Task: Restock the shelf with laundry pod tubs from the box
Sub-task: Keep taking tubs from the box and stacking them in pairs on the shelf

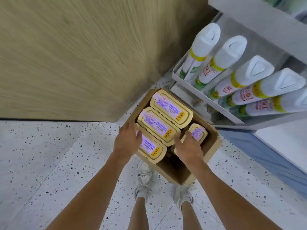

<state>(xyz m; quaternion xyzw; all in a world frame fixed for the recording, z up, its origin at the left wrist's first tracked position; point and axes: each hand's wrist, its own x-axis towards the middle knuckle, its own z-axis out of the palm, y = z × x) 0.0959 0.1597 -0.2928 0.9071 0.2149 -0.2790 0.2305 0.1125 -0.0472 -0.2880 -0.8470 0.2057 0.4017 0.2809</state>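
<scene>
An open cardboard box (211, 146) stands on the floor in front of my feet. It holds several gold-lidded laundry pod tubs with purple labels; the middle tub (159, 127) and the far tub (172, 107) lie flat side by side. My left hand (127, 141) rests on the left end of the nearest tub (152, 149), fingers spread over its lid. My right hand (187, 147) reaches over a smaller-looking tub (198, 132) at the box's right side, fingers curving onto it. The grip itself is hidden by the hand's back.
A white shelf (199, 95) at the right holds a row of white spray bottles (232, 53) with yellow bands. A wood-grain panel (74, 55) rises behind the box. The floor is speckled terrazzo (49, 155). A blue-edged base (265, 155) runs along the right.
</scene>
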